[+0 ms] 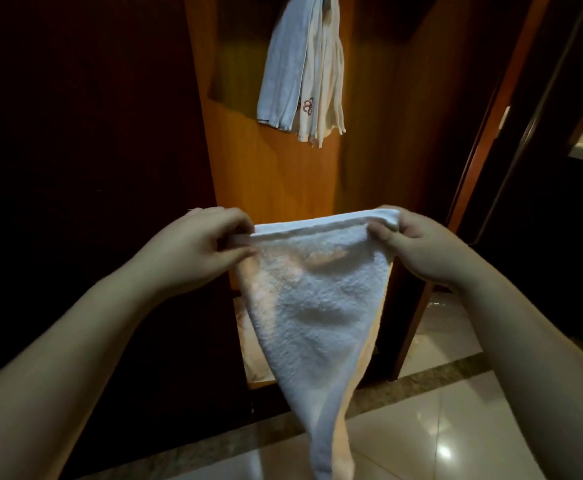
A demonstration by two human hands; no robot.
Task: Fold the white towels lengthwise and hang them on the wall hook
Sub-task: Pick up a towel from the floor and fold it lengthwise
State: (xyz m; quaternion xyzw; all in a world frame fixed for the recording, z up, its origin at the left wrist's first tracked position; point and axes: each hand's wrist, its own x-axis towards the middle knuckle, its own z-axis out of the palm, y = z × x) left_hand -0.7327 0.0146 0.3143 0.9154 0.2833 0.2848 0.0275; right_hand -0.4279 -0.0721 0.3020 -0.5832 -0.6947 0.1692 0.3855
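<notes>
You can't see the hook: the hanging towels run off the top edge, w/ only a dark bit at their top. Your held towel has its lower tip cut by the bottom edge. Left hand fingertips are tucked behind the towel's top hem; right hand fingers are partly covered by the bunched corner. Embroidery on one hanging towel is too small to read. Left of the wood panel is too dark to make out.
</notes>
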